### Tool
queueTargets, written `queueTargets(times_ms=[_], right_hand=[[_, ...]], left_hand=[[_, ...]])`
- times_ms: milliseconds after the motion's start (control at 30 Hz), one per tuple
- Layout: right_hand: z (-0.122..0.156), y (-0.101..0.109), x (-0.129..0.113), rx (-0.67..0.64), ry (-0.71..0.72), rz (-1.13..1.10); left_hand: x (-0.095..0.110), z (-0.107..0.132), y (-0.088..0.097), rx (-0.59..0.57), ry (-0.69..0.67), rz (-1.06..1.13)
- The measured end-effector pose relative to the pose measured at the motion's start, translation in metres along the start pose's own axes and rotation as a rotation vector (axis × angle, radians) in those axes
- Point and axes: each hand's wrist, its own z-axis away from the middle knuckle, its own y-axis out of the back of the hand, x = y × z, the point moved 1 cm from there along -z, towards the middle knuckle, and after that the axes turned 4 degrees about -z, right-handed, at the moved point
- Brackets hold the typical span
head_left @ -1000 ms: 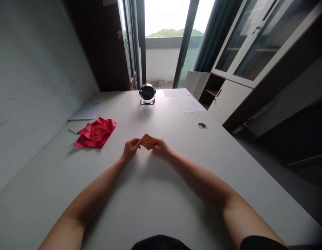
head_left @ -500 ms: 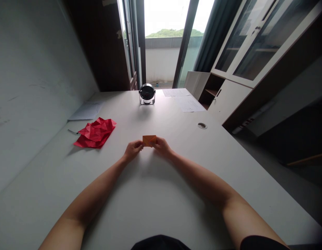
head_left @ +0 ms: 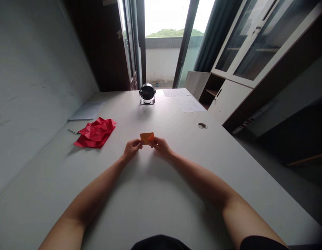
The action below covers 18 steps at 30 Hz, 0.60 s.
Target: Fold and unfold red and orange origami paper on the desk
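A small piece of folded orange paper [head_left: 146,138] is held up between my two hands, over the middle of the white table. Its folds meet in an envelope-like V on the side facing me. My left hand [head_left: 132,147] pinches its lower left corner between thumb and fingers. At the right edge my right hand [head_left: 161,145] grips it, the thumb lying on the front face. Fingers behind the paper are hidden.
Creased red paper [head_left: 96,133] lies on the white table [head_left: 155,208] to the left, a thin dark cord beside it. A round black-and-silver device [head_left: 147,93] stands at the back. White sheets [head_left: 189,103] lie back right, near a cable hole [head_left: 202,125]; more papers [head_left: 85,111] lie left.
The orange paper has shifted slightly left and up and is tilted a little, so more of its front folds show. Both hands keep their hold on it.
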Motion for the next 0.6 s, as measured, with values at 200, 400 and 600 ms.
queueTargets(times_ms=[200,400,600], right_hand=[[0.0010,0.0014,-0.0039,0.027,-0.002,-0.015],[-0.0001,0.0018,0.0013,0.073,-0.001,-0.024],[-0.0011,-0.0008,0.0045,0.085,-0.024,-0.034]], left_hand=[[-0.0023,-0.0018,0.0016,0.035,0.013,0.046],[-0.0020,-0.0029,0.0029,0.074,0.027,0.091],[0.0017,-0.0020,0.0023,0.079,0.039,0.104]])
